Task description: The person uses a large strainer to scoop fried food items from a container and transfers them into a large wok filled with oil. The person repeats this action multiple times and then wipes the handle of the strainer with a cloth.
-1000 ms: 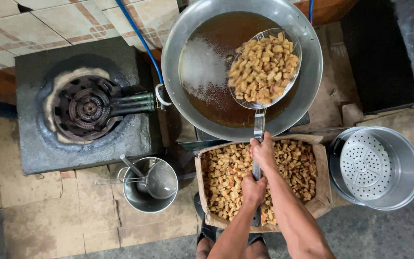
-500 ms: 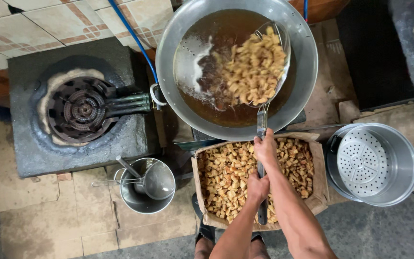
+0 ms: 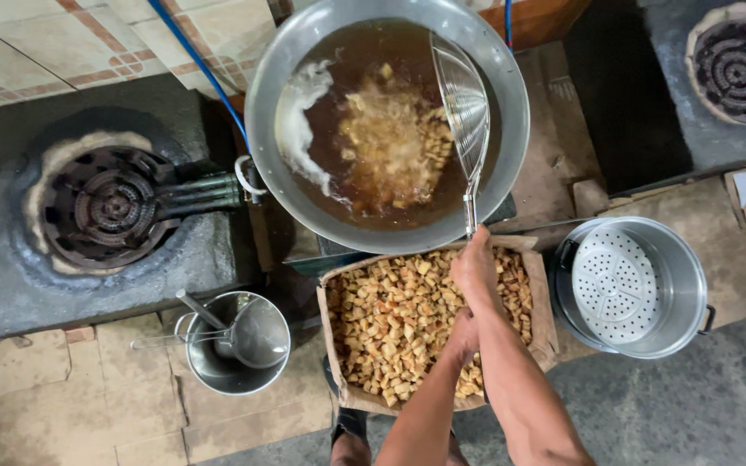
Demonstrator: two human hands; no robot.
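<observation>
Both hands grip one long handle: the left hand (image 3: 462, 332) nearer, the right hand (image 3: 475, 267) farther up, clenched on the wire skimmer (image 3: 464, 103), which stands tilted on edge in the wok (image 3: 388, 121) of dark oil, fried cubes (image 3: 399, 142) loose beside it. From the left: one gas burner (image 3: 110, 207) in its stone block, one steel pail (image 3: 235, 345) holding a ladle, one cardboard box (image 3: 429, 328) of cubes under the arms, one steel pot (image 3: 632, 289) with a perforated insert, and a second burner (image 3: 736, 60) far right.
</observation>
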